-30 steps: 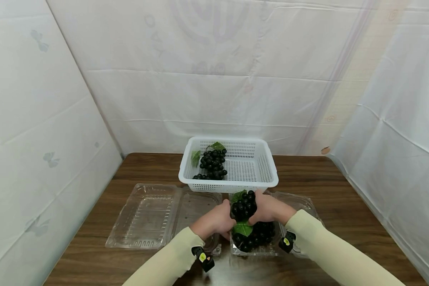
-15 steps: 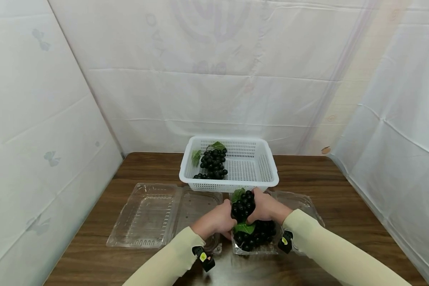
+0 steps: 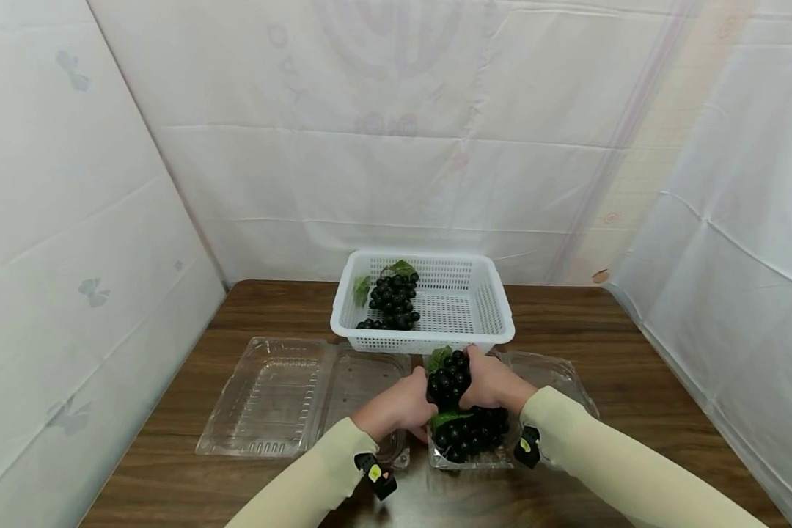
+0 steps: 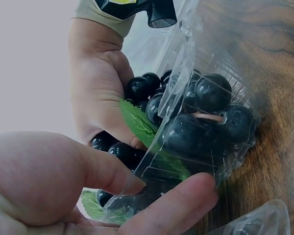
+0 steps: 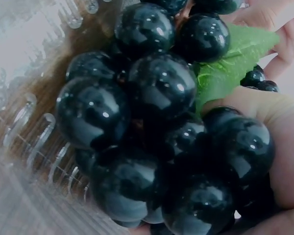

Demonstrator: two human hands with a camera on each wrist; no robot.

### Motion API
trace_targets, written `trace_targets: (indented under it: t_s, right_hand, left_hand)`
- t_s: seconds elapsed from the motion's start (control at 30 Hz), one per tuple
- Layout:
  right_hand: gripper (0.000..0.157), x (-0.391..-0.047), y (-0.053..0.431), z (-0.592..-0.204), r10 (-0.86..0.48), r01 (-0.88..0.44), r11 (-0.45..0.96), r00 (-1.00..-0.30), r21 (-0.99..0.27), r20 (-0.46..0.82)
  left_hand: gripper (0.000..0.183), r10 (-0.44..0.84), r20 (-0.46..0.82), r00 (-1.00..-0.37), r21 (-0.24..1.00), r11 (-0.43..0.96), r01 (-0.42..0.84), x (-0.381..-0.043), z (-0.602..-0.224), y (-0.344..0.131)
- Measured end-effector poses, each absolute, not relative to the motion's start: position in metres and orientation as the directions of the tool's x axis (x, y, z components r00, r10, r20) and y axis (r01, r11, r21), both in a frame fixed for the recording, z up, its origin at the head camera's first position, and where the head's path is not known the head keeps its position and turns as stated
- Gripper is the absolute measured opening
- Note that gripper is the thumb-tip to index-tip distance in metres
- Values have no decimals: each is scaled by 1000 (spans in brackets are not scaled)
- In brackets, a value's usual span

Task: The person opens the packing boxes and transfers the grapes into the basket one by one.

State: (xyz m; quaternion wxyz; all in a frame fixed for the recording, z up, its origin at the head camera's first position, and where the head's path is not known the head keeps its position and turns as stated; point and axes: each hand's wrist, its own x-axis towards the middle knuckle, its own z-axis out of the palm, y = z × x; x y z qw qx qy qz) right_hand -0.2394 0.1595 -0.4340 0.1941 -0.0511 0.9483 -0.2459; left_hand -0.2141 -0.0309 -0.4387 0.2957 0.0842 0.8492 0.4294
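My right hand (image 3: 493,380) grips a bunch of dark grapes (image 3: 449,380) over the right clear plastic box (image 3: 495,463). More dark grapes (image 3: 470,433) lie inside this box, with a green leaf (image 4: 139,122) between the two masses. In the right wrist view, the thumb presses against the shiny grapes (image 5: 161,85). At the box's left side, my left hand (image 3: 404,403) pinches its clear wall (image 4: 179,83), thumb on one face and fingers on the other. The right fingers behind the grapes are mostly hidden.
Behind the boxes stands a white perforated basket (image 3: 501,334), with another grape bunch (image 3: 393,301) and leaves at its left. A second clear box (image 3: 264,400) lies opened flat on the left of the wooden table (image 3: 171,469). The right box's lid (image 3: 554,367) extends rightward.
The right hand and its grapes have shifted slightly toward the basket. The leaf below them has tipped from broadside to nearly edge-on. My left hand stays at the box wall.
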Motion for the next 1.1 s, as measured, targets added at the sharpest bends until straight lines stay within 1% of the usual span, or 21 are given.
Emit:
trace_targets:
  t_s: [0.23, 0.43, 0.77, 1.1]
  right_hand:
    - [89, -239, 161, -435, -187, -2, 866, -929, -499, -320]
    - [84, -239, 163, -438, -186, -14, 863, -938, -505, -292]
    - [83, -238, 164, -435, -185, 11, 840, -934, -542, -306]
    - [82, -233, 165, -423, -212, -16, 818, -938, -575, -275]
  left_hand:
    - [86, 401, -427, -811, 787, 606, -114, -214, -438, -31]
    - [82, 417, -419, -807, 801, 589, -111, -213, -437, -32]
    - [78, 396, -440, -806, 793, 593, -142, -209, -434, -29]
    - [77, 400, -437, -806, 799, 584, -143, -209, -435, -31]
